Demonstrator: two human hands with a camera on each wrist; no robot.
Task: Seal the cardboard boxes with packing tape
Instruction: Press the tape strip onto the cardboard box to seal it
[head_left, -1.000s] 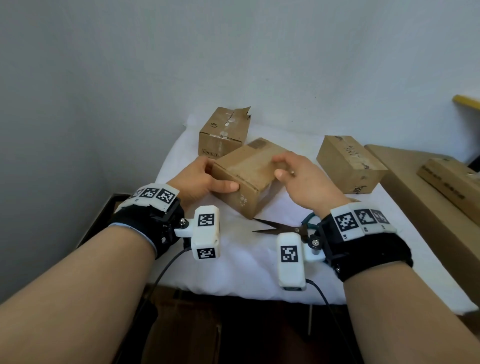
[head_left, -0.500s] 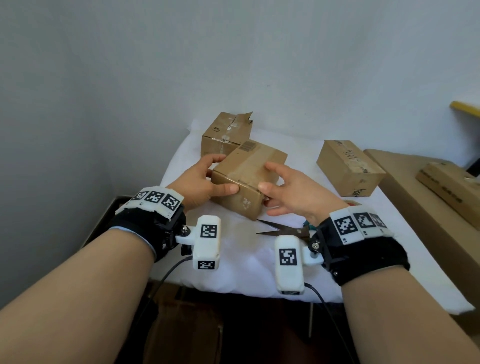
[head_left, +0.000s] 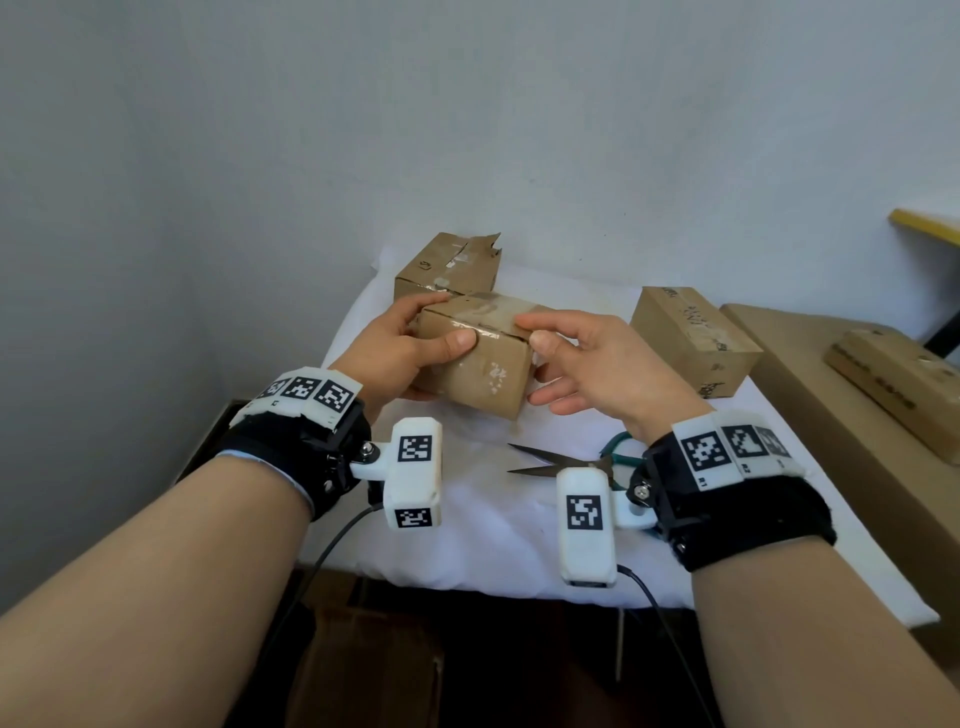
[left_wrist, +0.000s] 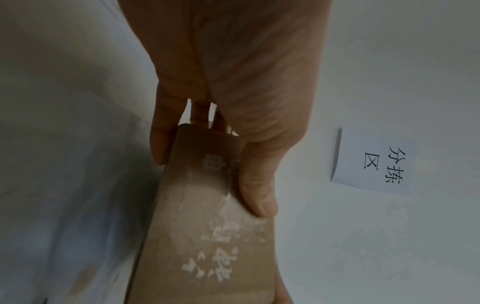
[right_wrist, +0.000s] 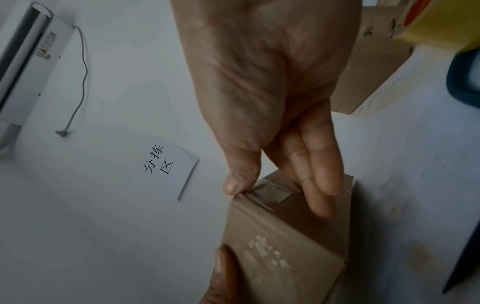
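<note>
A small brown cardboard box (head_left: 480, 364) with clear tape along its top seam is held between both hands above the white cloth. My left hand (head_left: 447, 322) grips its left end, thumb on the near face and fingers over the far side; the left wrist view shows the same hand (left_wrist: 207, 174) around the box (left_wrist: 207, 236). My right hand (head_left: 537, 364) holds the right end. In the right wrist view its thumb (right_wrist: 235, 183) presses the tape end at the top corner and its fingers (right_wrist: 322, 185) lie across the end face of the box (right_wrist: 280, 246).
A torn-topped box (head_left: 447, 262) stands behind, and another box (head_left: 691, 343) to the right. Open scissors (head_left: 561, 460) lie on the white table (head_left: 493, 545) near my right wrist. A large carton (head_left: 831, 441) with a wooden block (head_left: 893, 384) borders the right. A yellow tape roll (right_wrist: 441, 24) shows.
The box has been turned from a diagonal lie to face me and raised a little. My right hand slid from its top to its right end; my left hand kept its grip.
</note>
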